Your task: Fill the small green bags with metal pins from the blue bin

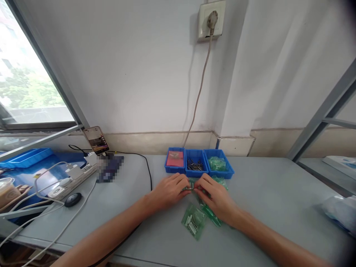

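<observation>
left hand: left hand point(171, 190), fingertips closed on small green bag point(191, 184)
right hand: right hand point(216, 195), pinching same bag from other side; contents mostly hidden
bag location: between the hands, just in front of middle bin
near bag: filled green bag point(194, 221), flat on table, pale rod-like pieces inside
under/beside right hand: more green bags point(213, 215), partly covered
bins: three blue, side by side, behind hands; left bin point(167, 166) pink item, middle bin point(195, 173) dark screws, right bin point(228, 172) green bags
left side: phone point(96, 140) propped up, power strip point(75, 181) with plugs, black round object point(73, 200), blue tray point(27, 157), drink cup point(7, 191)
cable: black cable point(148, 171) runs across table, passes under left forearm
surface: grey table point(267, 207)
room: white wall point(144, 74), tiled lower strip, wall socket point(211, 20) with cord, window point(30, 81) left, metal frames both sides
</observation>
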Demonstrator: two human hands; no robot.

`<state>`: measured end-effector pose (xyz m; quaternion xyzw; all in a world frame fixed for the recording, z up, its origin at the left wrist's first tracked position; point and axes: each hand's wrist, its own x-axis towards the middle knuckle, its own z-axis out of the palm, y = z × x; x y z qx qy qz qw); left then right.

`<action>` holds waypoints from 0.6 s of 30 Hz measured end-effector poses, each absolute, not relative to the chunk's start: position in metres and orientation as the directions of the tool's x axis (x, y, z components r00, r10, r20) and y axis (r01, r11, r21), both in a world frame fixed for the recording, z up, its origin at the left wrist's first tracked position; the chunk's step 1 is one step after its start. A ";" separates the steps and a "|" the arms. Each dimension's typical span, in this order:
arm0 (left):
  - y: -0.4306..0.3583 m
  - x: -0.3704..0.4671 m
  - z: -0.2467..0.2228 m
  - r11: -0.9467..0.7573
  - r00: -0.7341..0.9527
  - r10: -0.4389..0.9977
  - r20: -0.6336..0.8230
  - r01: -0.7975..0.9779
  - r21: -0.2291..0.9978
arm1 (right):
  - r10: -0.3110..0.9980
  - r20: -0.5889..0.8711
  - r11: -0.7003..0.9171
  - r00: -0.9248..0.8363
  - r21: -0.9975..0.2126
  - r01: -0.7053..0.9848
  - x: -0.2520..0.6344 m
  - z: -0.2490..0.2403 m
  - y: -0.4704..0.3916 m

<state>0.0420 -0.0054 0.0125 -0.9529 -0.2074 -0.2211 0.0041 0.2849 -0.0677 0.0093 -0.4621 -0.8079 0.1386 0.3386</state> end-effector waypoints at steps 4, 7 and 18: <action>0.003 0.036 0.019 -0.855 0.825 0.454 0.337 0.510 -0.095 | 0.865 0.444 0.478 -0.234 -0.583 0.657 0.287 0.008 -0.063; 0.008 0.033 0.016 -0.819 0.818 0.496 0.292 0.552 -0.156 | 0.877 0.445 0.442 -0.181 -0.599 0.667 0.288 0.007 -0.060; 0.005 0.040 0.011 -0.713 0.744 0.645 0.173 0.668 -0.212 | 0.895 0.443 0.409 -0.050 -0.771 0.487 0.287 0.015 -0.058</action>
